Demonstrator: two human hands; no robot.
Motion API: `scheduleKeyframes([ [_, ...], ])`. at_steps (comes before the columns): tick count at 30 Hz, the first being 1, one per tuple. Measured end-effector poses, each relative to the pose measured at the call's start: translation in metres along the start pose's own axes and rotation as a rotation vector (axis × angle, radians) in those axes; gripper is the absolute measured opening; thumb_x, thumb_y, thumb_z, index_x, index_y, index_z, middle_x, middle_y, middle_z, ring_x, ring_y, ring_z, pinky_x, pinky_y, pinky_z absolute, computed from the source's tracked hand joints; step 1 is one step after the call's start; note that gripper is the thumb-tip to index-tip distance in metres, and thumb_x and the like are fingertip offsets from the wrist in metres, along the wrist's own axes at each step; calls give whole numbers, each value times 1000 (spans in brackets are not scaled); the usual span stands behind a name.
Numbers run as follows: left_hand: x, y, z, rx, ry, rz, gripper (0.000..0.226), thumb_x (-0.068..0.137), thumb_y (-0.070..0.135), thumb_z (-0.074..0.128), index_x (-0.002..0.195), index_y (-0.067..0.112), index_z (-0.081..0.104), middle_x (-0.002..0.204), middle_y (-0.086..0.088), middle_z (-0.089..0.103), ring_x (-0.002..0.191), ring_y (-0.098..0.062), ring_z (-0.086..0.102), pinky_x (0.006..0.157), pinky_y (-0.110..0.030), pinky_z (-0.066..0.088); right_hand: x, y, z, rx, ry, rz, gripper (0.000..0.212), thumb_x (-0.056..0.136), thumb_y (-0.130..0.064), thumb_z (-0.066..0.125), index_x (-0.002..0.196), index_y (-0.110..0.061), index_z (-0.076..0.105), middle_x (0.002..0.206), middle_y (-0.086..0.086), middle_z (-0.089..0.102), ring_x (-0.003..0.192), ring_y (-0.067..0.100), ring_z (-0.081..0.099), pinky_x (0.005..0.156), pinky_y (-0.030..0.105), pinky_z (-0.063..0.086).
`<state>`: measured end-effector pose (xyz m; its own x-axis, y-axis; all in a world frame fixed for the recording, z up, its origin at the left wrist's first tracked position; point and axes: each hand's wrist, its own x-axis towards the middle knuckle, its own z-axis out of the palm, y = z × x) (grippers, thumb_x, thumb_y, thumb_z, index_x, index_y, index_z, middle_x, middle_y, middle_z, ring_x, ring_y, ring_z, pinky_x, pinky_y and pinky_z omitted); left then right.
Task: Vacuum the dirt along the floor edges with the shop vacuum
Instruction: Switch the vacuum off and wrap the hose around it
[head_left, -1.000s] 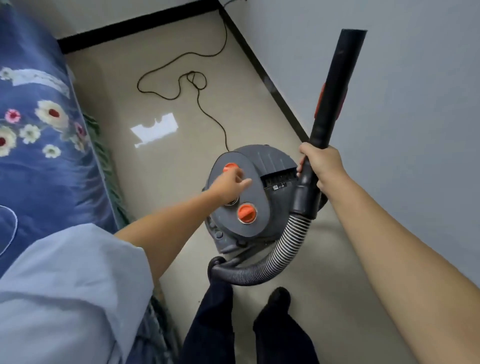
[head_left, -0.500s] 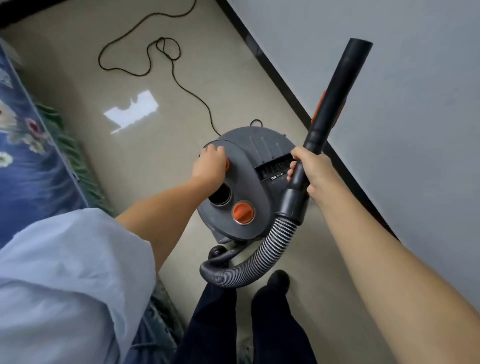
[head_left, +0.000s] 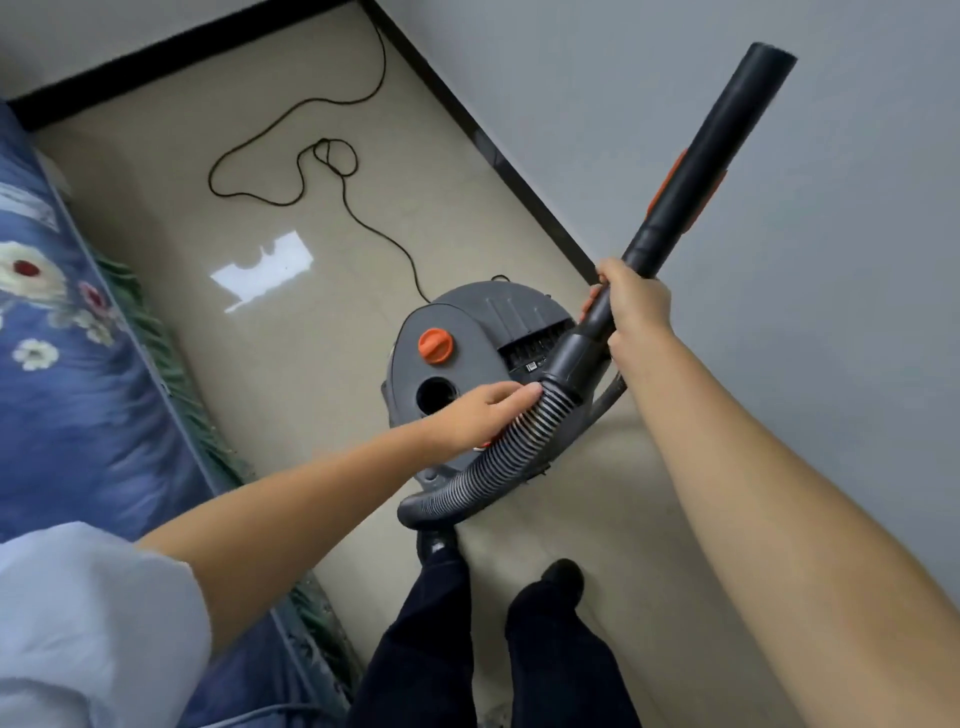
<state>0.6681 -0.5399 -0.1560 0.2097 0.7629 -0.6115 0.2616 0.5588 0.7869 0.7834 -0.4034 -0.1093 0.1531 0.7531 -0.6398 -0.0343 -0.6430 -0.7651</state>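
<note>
Right hand curled in a grip, left hand reaching forward, fingers straight

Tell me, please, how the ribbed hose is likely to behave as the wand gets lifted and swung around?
The ribbed hose probably flexes easily: it already curves in a loop from the shop vacuum to the wand. It may tug the canister along, and could snag the loose cord.
</note>
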Motion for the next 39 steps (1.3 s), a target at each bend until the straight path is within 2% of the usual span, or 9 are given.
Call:
scheduleKeyframes([
  [8, -58, 5, 10, 492, 204, 150, 33, 82, 25, 67, 106, 14, 49, 89, -4, 62, 81, -20, 61, 74, -36, 54, -38, -5, -26, -36, 52, -81, 46, 87, -21, 61, 128, -7, 47, 107, 7, 66, 88, 20, 66, 84, 34, 56],
  [12, -92, 31, 9, 547, 172, 136, 23, 81, 17, 64, 100, 13, 51, 77, 6, 53, 67, -8, 52, 59, -15, 42, -70, -15, -55, -580, -57, -439, 73, 90, -20, 58, 149, -12, 17, 146, 13, 34, 125, 28, 48, 102, 37, 45],
  [15, -109, 57, 11, 656, 161, 118, 24, 81, 18, 64, 101, 14, 51, 75, 6, 50, 63, -5, 48, 62, -19, 43, -111, -16, -77, -1354, -253, -1026, 77, 83, -14, 57, 150, -16, 19, 158, 12, 3, 147, 30, 1, 119, 48, 6],
  [18, -122, 85, 14, 791, 162, 128, 25, 80, 17, 65, 96, 22, 47, 72, 9, 49, 61, -5, 47, 57, -18, 39, -139, -6, -84, -1778, -544, -1216, 73, 82, -26, 61, 146, -25, 27, 156, 5, 16, 147, 24, 5, 114, 55, -6],
  [20, -131, 101, 13, 838, 179, 135, 26, 79, 15, 65, 96, 24, 47, 72, 10, 49, 61, -5, 47, 56, -18, 37, -149, -6, -89, -1633, -558, -1286, 56, 84, -39, 63, 133, -21, 42, 134, 2, 47, 129, 23, 39, 113, 45, 17],
  [22, -138, 111, 10, 831, 269, 183, 24, 79, 16, 66, 96, 24, 51, 74, 8, 54, 65, -9, 52, 58, -20, 42, -153, -13, -94, -1359, -494, -1286, 48, 83, -45, 66, 118, -17, 51, 111, 1, 58, 103, 21, 52, 87, 31, 37],
  [29, -135, 94, 18, 624, 1012, 411, 45, 85, 20, 65, 125, 14, 47, 93, 5, 53, 80, -15, 52, 65, -29, 42, -156, -37, -112, -863, -387, -1180, 38, 83, -36, 70, 106, -9, 57, 86, -2, 58, 76, 13, 53, 60, 15, 38],
  [34, -118, 38, 14, 42, 1048, 160, 44, 85, 9, 62, 125, 10, 44, 89, -2, 55, 69, -7, 51, 55, -19, 40, -139, -49, -131, -574, -292, -977, 27, 84, -30, 70, 99, -10, 59, 75, -7, 57, 66, 5, 52, 56, 9, 41],
  [39, -97, 41, -45, 255, 1063, 81, 31, 84, 7, 60, 113, 6, 51, 93, -10, 58, 82, -25, 54, 67, -33, 43, -107, -16, -134, -759, -279, -864, 27, 83, -33, 70, 98, -20, 53, 79, -16, 55, 76, 12, 56, 61, 14, 40],
])
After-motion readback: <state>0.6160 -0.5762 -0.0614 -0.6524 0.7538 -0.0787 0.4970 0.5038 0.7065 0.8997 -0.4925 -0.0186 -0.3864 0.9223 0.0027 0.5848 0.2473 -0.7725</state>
